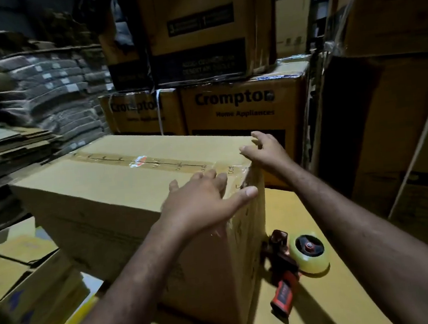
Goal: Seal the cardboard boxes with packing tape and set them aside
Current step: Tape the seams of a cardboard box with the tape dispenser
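Note:
A plain cardboard box [100, 188] lies in the middle, closed, with a strip of clear tape [155, 162] running along its top seam and down the near end. My left hand [203, 202] lies flat on the top near corner, fingers spread, thumb over the taped edge. My right hand [266, 149] rests open on the far right corner of the top. A red-handled tape dispenser [288, 267] with a yellowish roll lies on the yellow surface to the right of the box, untouched.
Printed Crompton boxes [236, 107] are stacked behind, with taller boxes [386, 119] on the right. Flattened cartons [32, 101] are piled at the left. Smaller yellow boxes [23, 284] sit low at the left. The box rests on a yellow carton top [325, 294].

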Available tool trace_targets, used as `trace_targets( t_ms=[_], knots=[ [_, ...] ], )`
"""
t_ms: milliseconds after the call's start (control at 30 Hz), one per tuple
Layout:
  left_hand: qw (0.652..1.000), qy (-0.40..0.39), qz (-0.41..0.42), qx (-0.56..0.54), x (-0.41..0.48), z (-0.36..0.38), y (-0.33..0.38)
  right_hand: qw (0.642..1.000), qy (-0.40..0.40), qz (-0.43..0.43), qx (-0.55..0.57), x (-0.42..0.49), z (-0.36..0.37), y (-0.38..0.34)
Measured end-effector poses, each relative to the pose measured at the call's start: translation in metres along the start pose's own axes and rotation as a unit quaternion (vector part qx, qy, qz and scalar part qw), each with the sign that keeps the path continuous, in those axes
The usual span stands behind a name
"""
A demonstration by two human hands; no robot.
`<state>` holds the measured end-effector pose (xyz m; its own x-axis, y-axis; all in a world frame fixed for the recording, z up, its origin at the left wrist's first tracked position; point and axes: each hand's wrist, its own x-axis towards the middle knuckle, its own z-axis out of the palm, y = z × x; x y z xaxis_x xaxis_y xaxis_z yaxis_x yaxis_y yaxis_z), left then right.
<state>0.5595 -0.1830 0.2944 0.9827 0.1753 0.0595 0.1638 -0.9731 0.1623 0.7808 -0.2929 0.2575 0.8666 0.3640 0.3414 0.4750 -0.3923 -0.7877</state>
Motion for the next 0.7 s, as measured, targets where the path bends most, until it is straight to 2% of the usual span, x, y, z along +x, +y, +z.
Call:
trace_targets(
  t_ms=[100, 167, 233, 300, 400, 567, 633, 700],
  knots=[
    [0.999, 0.007, -0.002, 0.036, -0.008, 0.003, -0.001, 0.999, -0.003, 0.025, 0.023, 0.013, 0.004, 0.002],
    [0.995, 0.061, -0.031, 0.075, -0.021, 0.015, -0.001, 0.995, -0.015, 0.064, 0.076, 0.020, 0.002, 0.009],
    [0.985, 0.123, -0.098, 0.071, -0.035, 0.034, 0.002, 0.987, -0.028, 0.097, 0.123, 0.024, 0.003, 0.017],
    [0.973, 0.192, -0.128, -0.008, -0.039, 0.053, 0.002, 0.982, -0.033, 0.107, 0.152, 0.022, 0.008, 0.020],
    [0.943, 0.286, -0.085, -0.144, -0.031, 0.062, -0.011, 0.979, -0.016, 0.103, 0.176, 0.021, 0.014, 0.015],
    [0.906, 0.337, -0.018, -0.256, -0.038, 0.056, -0.074, 0.981, -0.037, 0.104, 0.157, 0.016, 0.019, 0.000],
    [0.868, 0.361, -0.037, -0.340, -0.045, 0.059, -0.098, 0.982, -0.046, 0.099, 0.157, 0.010, 0.026, -0.007],
    [0.822, 0.370, -0.096, -0.422, -0.053, 0.063, -0.106, 0.980, -0.049, 0.089, 0.170, 0.005, 0.035, -0.010]
  ],
)
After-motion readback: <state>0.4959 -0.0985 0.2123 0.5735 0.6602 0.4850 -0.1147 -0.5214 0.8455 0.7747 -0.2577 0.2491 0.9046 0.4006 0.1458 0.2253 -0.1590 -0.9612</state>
